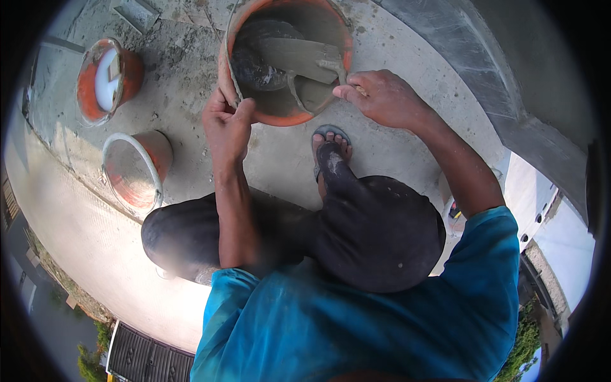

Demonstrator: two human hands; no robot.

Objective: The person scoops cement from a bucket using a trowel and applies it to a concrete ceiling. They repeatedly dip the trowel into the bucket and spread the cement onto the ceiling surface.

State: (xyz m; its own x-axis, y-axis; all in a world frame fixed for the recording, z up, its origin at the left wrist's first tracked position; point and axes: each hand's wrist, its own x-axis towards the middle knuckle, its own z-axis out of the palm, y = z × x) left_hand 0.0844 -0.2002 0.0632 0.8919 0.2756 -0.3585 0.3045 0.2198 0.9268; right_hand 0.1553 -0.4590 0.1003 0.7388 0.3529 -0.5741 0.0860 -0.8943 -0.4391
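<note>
An orange bucket (280,120) stands in front of me, coated with grey mortar inside. Wet grey mortar (254,70) lies in it, darker and shiny on the left side. My left hand (230,127) is closed on the bucket's near-left rim, thumb on top. In my right hand (388,99), at the right side of the rim, is the handle of a trowel (302,57). Its mortar-smeared blade points left inside the bucket, above the mortar. Most of the handle is hidden by my fingers.
To the left stand an orange bucket (130,73) with something white in it and a second, mortar-stained bucket (162,153). A metal channel piece (135,16) lies at the far left. My sandalled foot (332,137) is near the bucket. A grey wall (503,76) curves along the right.
</note>
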